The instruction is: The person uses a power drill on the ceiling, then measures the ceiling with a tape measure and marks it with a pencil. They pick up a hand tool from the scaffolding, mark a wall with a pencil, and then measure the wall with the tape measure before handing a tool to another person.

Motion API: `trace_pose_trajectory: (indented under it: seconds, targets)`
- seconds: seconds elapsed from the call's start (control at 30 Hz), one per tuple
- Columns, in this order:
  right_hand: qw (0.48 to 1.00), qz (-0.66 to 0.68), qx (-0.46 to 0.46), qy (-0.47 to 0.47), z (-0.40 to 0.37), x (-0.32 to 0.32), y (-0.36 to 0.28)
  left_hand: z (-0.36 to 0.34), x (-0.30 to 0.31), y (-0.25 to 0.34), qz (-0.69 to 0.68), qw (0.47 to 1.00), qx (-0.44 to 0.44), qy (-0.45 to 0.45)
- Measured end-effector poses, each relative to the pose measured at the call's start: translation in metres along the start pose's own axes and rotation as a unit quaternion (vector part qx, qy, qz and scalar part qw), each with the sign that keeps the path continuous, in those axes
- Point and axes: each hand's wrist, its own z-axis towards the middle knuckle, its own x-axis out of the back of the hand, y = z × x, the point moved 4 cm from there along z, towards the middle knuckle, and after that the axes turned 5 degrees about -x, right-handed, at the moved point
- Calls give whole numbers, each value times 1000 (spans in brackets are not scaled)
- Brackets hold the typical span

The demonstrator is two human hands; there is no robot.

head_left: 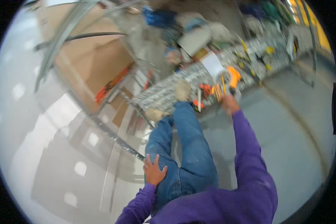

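Observation:
My left hand [154, 170] lies with spread fingers on my jeans [158, 143], at the thigh. My right hand [230, 103] is stretched forward over the metal plank and is slightly blurred. Its fingers are closed around the lower end of a thin yellow stick that looks like a pencil [223, 83]. Close beside that hand are an orange and black tool [233, 76], a pale round roll [224, 78] and some orange-red tools [204, 89]. A white sheet or board [212, 64] lies just beyond them.
My shoes [183, 90] rest on the perforated metal plank [158, 91]. Several yellow-handled tools [244, 56] lie farther along it. To the left are metal rails [115, 138], brown board [89, 63] and a wall with white patches [80, 168]. Bags and debris [194, 31] fill the floor beyond.

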Motion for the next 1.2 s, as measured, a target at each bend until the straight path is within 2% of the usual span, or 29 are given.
trace_pose_trajectory:
  seconds: [0.03, 0.1, 0.17, 0.2, 0.23, 0.27, 0.3, 0.37, 0.4, 0.43, 0.53, 0.57, 0.63, 0.67, 0.7, 0.73, 0.77, 0.83, 0.9, 1.03, 1.07, 1.17, 1.2]
  targets:
    - [985, -158, 69, -27, -32, -40, -6, -3, -3, -2, -30, 999, -18, -3]
    - [930, -352, 82, -72, -170, -164, -66, -14, 2, -12, -89, 995, -48, 15]
    - [914, -336, 136, -181, -227, -238, -50, -32, 36, -2, -327, 930, -145, 85]
    - [903, -322, 158, -236, -256, -272, -41, -46, 56, 6, -396, 895, -178, 106]
    - [869, -397, 154, -253, -292, -300, -41, -67, 78, 17, -459, 852, -215, 129]
    - [883, -306, 99, -341, -332, -337, -31, -94, 101, 20, -511, 831, -192, 108]
    - [883, -260, 48, -388, -357, -360, -16, -121, 119, 14, -565, 802, -177, 83]
    - [866, -217, 23, -450, -425, -418, 4, -141, 100, -7, -738, 637, -209, 76]
    - [852, -208, 64, -475, -473, -452, 12, -154, 95, -19, -799, 545, -247, 60]
    - [841, -189, 108, -495, -507, -478, 16, -179, 101, -37, -839, 473, -251, 94]
    - [742, -374, 165, -532, -555, -521, 34, -267, 126, -56, -912, 251, -290, 147]
    - [701, -432, 187, -535, -571, -539, 48, -286, 124, -77, -912, 233, -286, 178]
    - [595, -540, 293, -518, -596, -567, 57, -313, 117, -97, -913, 185, -273, 240]
    - [545, -565, 353, -509, -607, -579, 59, -321, 110, -109, -884, 216, -289, 298]
    - [491, -584, 413, -497, -624, -593, 59, -334, 108, -113, -884, 228, -268, 309]
    - [509, -595, 393, -483, -635, -603, 58, -347, 104, -115, -883, 239, -244, 321]
    - [505, -583, 393, -500, -643, -609, 57, -357, 98, -114, -883, 248, -219, 332]
    - [494, -559, 388, -541, -655, -623, 59, -362, 88, -110, -881, 226, -201, 365]
    - [444, -595, 344, -574, -662, -628, 70, -369, 81, -99, -885, 194, -165, 390]
    - [330, -615, 324, -639, -694, -630, 81, -384, 91, -74, -891, 124, -186, 395]
    - [299, -613, 319, -658, -699, -629, 85, -382, 91, -71, -880, 125, -144, 435]
    - [255, -653, 326, -634, -714, -623, 90, -373, 89, -71, -819, -47, -188, 540]
    - [218, -620, 391, -644, -719, -621, 93, -389, 97, -68, -826, -102, -159, 531]
